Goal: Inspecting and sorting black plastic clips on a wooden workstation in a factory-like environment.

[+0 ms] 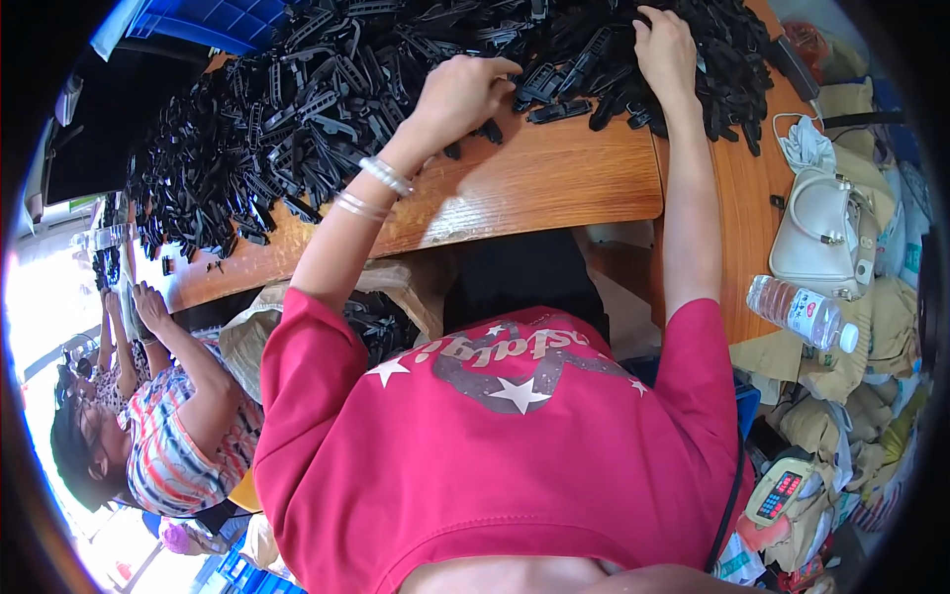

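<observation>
A large heap of small black plastic clips [327, 104] spreads over the wooden table [554, 183]. At the heap's near edge, my left hand [460, 99] has its fingers curled and its index finger pointing right. Whatever its fingers may hold is hidden. My right hand [666, 54] reaches over the pile farther right, with thumb and index finger a little apart and nothing visible between them. Several loose clips lie near both hands. White bracelets [384, 176] circle my left wrist.
To the right are a white handbag [816, 233], a clear plastic bottle [802, 312] and a digital scale [782, 492] among brown bags. A blue crate [223, 22] stands at the far left. A co-worker in a striped top [178, 431] sits on the left. Below the table hangs an open sack [252, 337].
</observation>
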Demonstrator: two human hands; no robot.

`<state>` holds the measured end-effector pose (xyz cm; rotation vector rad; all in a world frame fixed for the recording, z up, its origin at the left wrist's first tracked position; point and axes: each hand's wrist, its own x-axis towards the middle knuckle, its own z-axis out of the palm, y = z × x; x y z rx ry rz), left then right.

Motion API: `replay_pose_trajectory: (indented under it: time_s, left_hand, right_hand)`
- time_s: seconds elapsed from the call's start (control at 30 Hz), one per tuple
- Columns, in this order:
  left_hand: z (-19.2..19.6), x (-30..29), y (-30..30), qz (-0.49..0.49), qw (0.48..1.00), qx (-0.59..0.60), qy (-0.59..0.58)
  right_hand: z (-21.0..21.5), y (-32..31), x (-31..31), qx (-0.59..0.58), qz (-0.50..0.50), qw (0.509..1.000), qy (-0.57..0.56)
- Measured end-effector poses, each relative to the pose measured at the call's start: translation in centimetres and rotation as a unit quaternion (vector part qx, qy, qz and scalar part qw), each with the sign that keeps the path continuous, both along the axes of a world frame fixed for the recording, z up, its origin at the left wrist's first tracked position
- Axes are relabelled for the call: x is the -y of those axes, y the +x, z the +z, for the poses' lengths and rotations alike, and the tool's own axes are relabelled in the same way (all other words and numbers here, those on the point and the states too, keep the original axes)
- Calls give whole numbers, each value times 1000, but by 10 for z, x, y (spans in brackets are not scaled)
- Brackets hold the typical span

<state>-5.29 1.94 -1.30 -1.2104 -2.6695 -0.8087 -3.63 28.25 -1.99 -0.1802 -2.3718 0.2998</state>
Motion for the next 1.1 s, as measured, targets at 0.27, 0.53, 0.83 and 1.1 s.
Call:
replay_pose_trajectory:
  time_s: [0.27, 0.53, 0.83, 1.1]
  left_hand:
    - [16, 2, 5, 5, 929, 333, 159]
    - [59, 17, 45, 13, 930, 309, 196]
    - [67, 23, 75, -2, 968, 166, 190]
    - [99, 69, 116, 60, 979, 162, 111]
  right_hand:
    - [28, 74, 67, 139, 303, 787, -519]
    - [37, 96, 104, 40, 313, 781, -538]
    - [44, 107, 119, -37, 348, 742, -571]
    - [51, 119, 149, 60, 427, 679, -594]
